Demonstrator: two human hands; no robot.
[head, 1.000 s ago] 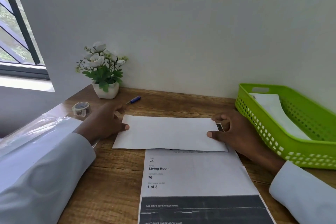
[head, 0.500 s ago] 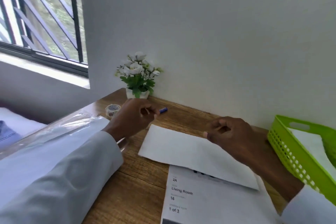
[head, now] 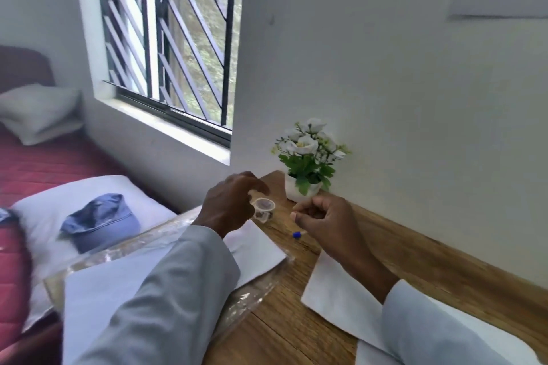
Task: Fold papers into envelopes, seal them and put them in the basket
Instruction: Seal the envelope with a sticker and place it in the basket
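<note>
My left hand (head: pixel 229 204) grips a small roll of clear tape (head: pixel 264 208) near the desk's far left corner. Just right of the roll, my right hand (head: pixel 324 216) hovers with its fingers curled and thumb against the forefinger; I see nothing between them. The white envelope (head: pixel 335 290) lies flat on the wooden desk (head: pixel 430 264) under my right forearm. A printed sheet (head: pixel 367 355) shows at the bottom edge. The basket is out of view.
A plastic-wrapped pack of white envelopes (head: pixel 255 249) lies under my left arm at the desk's left edge. A blue-capped pen (head: pixel 296 235) lies between my hands. A potted white flower (head: pixel 305 163) stands against the wall. A bed with pillows lies to the left.
The view has swung left, away from the basket. My left hand has closed round the tape roll. My right hand has left the envelope and moved up beside the roll.
</note>
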